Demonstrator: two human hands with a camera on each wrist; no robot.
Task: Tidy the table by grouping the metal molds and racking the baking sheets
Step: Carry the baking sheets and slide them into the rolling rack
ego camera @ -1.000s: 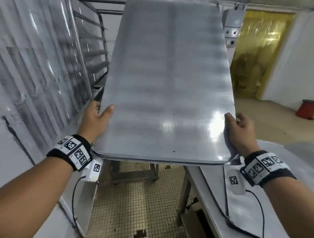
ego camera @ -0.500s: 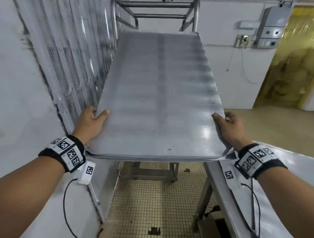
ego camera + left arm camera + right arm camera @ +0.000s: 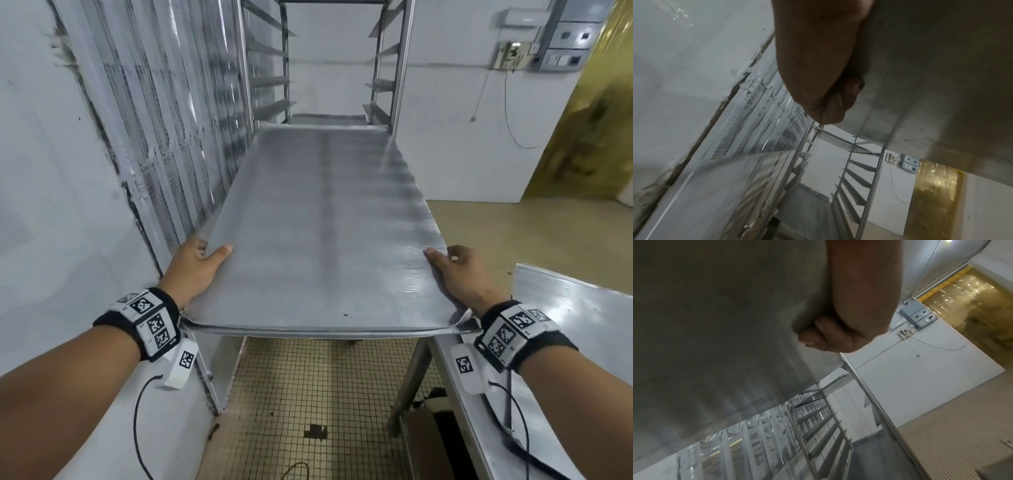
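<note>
Both hands, left hand [image 3: 195, 270] and right hand [image 3: 459, 274], hold baking sheet [image 3: 325, 222] before rack [image 3: 394, 68].

The head view is evenly and brightly lit, with soft white light and only faint shadows. A dull sheen runs along the baking sheet [image 3: 325, 219] beyond the fingertips, its far half softened by motion blur. Straight lines bow outward near the frame edges. Both wrist views are much dimmer: the sheet's underside [image 3: 931, 81] sits in grey shadow beside the fingers [image 3: 838, 104], grainy and smeared. Past the right hand's fingers [image 3: 822, 337], a yellow curtain [image 3: 970, 308] glints with small highlights.
</note>
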